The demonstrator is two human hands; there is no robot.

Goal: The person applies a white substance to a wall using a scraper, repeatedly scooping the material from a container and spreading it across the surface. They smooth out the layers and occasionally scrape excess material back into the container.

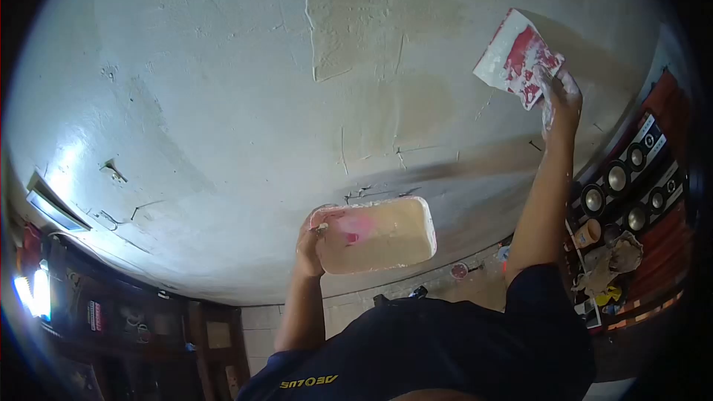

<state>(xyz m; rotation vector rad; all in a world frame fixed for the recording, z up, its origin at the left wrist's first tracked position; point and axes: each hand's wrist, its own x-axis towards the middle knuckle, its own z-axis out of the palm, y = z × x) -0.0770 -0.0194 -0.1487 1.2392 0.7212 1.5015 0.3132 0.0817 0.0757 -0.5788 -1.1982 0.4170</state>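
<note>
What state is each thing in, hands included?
Spreader: red, smeared with white paste
Tub: open-topped, pale inside with a pink patch
Wall: patchy, with raised ridges
Light: on
Right hand: smeared white, closed on the spreader
Left hand: holding the tub at its side

Right hand (pixel 562 101): red scraper (pixel 520 58), white-smeared, near wall (pixel 238 96).
Left hand (pixel 311 241): tub (pixel 386 236), held by its end.
</note>
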